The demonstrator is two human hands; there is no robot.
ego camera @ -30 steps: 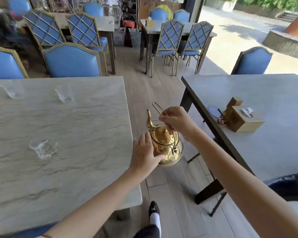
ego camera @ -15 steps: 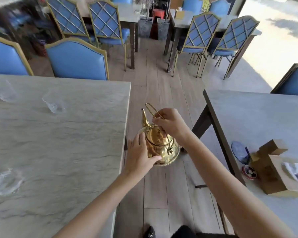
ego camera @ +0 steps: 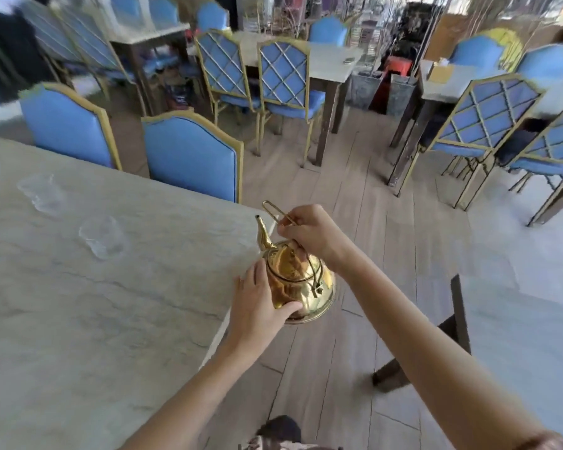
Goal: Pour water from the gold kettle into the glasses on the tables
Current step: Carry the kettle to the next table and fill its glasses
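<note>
The gold kettle (ego camera: 298, 280) hangs in the air just past the right edge of the grey marble table (ego camera: 78, 303), spout pointing up and away. My right hand (ego camera: 309, 232) grips its wire handle from above. My left hand (ego camera: 257, 303) cups the kettle's left side and base. Two clear glasses stand on the table to the left: one nearer (ego camera: 103, 237) and one farther (ego camera: 41, 193), both well apart from the kettle.
Two blue padded chairs (ego camera: 192, 157) stand behind the table. A second grey table (ego camera: 517, 336) is at the right, with a wood-floor aisle between. More tables and lattice-back chairs (ego camera: 283, 76) fill the back of the room.
The view has swung left and forward along the aisle. The kettle stays held in both hands and now sits closer to the left table's far right corner. The tissue box on the right table has left view.
</note>
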